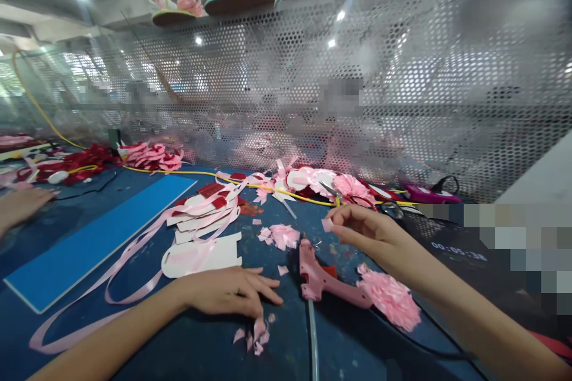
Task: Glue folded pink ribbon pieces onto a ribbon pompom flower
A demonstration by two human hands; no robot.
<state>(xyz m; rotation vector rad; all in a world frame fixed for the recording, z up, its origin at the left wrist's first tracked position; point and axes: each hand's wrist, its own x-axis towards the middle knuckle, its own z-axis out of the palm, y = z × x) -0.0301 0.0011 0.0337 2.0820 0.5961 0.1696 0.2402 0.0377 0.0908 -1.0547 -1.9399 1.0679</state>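
My right hand point(369, 232) pinches a small pink ribbon piece point(328, 225) between thumb and fingertips, above the tip of a pink glue gun point(313, 277). A clear glue stick point(313, 339) sticks out of the gun's rear. My left hand point(232, 290) is palm down with fingers spread, its lower fingertips at a few crumpled pink ribbon scraps point(259, 336); whether it touches them I cannot tell. Between the hands lies a loose pile of cut ribbon pieces point(281, 236). A ruffled pink ribbon piece point(391, 299) lies below my right forearm.
White cut-out shapes point(201, 256) and long pink ribbon point(134, 297) lie left of centre, beside a blue board point(102, 232). Another person's hand point(27, 208) is at the left edge. A yellow cable point(214, 175) crosses before the perforated metal screen point(286, 89). Scissors point(330, 190) lie behind.
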